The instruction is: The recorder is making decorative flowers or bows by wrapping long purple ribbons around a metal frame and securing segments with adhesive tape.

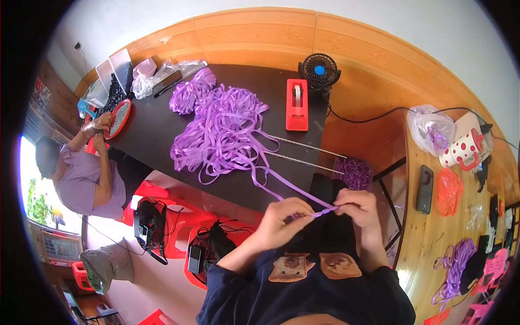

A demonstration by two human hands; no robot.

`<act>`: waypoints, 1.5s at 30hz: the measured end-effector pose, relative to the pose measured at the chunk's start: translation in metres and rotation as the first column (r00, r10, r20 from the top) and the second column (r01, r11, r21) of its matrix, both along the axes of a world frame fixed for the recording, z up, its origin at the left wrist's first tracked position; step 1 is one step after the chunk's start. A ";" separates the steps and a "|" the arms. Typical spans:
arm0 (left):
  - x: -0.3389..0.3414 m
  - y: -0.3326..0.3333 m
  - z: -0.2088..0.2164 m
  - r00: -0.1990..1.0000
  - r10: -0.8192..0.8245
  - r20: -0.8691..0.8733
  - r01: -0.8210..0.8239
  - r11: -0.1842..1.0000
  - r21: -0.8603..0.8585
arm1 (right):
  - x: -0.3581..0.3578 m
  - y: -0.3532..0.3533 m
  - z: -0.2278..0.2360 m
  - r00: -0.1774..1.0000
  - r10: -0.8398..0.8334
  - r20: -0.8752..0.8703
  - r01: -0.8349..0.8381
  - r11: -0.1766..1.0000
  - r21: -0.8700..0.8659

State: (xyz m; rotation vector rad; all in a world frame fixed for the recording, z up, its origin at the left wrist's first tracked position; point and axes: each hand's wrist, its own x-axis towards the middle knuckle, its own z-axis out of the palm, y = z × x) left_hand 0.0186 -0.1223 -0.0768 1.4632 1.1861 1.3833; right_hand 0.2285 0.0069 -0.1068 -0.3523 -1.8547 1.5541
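Note:
A length of purple ribbon (292,187) runs from a big tangled ribbon pile (219,127) on the dark table to both my hands, in front of my chest. My left hand (287,219) pinches the ribbon between thumb and fingers. Close beside it, my right hand (356,206) grips the same ribbon, which looks folded or knotted between the two hands. Two thin metal rods (309,145) stick out from the pile past the table's right edge. Below their ends sits a container of purple ribbon (353,172), partly hidden.
A red tape dispenser (297,105) and a small black fan (319,70) stand at the table's far right. On the left, a person in a purple shirt (89,184) works at a red tray (120,119). A wooden table (420,238) at right holds a phone, a dotted mug and ribbon.

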 end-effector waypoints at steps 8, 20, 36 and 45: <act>-0.049 0.037 -0.014 0.680 0.365 -0.636 -0.303 0.930 0.209 | 0.053 -0.012 0.057 0.915 0.156 -0.371 -0.091 0.978 0.188; -0.014 0.032 0.000 0.737 0.527 -0.423 -0.388 0.842 0.374 | 0.029 -0.014 0.054 0.995 0.064 0.074 -0.065 0.998 0.005; 0.060 0.046 -0.053 0.739 -0.381 0.555 0.606 0.735 -0.303 | 0.009 0.010 0.047 0.983 -0.148 0.112 0.163 0.976 -0.144; 0.067 0.043 -0.063 0.727 -0.154 0.669 0.527 0.749 -0.401 | 0.026 0.033 -0.007 0.484 -0.864 0.140 0.363 0.344 0.866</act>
